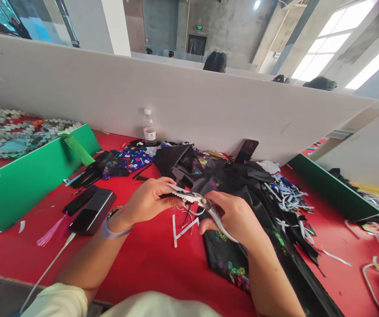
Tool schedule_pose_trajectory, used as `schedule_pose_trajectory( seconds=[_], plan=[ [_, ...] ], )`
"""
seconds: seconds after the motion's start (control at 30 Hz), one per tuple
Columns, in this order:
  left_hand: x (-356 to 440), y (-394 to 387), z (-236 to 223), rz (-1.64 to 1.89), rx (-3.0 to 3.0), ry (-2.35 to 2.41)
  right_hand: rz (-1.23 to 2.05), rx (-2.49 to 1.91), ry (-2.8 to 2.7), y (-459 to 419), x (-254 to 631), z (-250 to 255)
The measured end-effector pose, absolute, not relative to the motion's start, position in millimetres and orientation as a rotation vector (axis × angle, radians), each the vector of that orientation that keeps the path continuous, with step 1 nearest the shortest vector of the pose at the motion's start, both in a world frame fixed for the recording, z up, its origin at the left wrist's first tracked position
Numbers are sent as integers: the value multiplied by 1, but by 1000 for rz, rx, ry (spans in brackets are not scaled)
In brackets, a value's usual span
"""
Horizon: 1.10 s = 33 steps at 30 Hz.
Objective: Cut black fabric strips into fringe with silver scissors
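My right hand [234, 215] is wrapped around the silver handles of a pair of scissors [214, 215]. Their blades point left, slightly parted, one edge notched. At the blade end, my left hand [151, 198] is closed in a pinch, thumb below and fingers above. Something dark and thin shows along the blades there, but what the left fingers grip is mostly hidden. Below the scissors, white strips [175, 231] and thin dark threads lie on the red tabletop [143, 268]. Black fabric with shiny coloured flower prints [222, 255] spreads under and behind my right hand.
Left of my arm are a black box-shaped device [93, 213], a white cable [49, 264] and a pink tassel [50, 231]. A water bottle [149, 127] and a phone [247, 149] stand by the white partition [189, 101]. Green dividers [37, 185] flank both sides. Scraps [288, 196] lie right.
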<state>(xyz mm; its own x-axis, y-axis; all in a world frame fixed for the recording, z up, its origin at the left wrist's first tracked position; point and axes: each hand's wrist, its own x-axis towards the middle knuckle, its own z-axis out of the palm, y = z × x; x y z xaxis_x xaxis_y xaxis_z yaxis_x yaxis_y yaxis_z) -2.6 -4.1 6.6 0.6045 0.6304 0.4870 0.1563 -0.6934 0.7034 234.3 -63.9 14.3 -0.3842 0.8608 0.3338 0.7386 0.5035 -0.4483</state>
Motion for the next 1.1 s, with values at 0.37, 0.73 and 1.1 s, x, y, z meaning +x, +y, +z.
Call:
schedule_pose_trajectory(
  seconds=[0.37,0.73,1.1],
  plan=[
    [-6,-4,6,998,2228,641,328,-1337,-2179,-64,232,15],
    [-7,-3,8,906,2138,782,1205,-1164,-1950,-54,242,7],
    [-4,-5,11,857,2059,798,1053,-1214,-1569,-45,237,4]
  ],
)
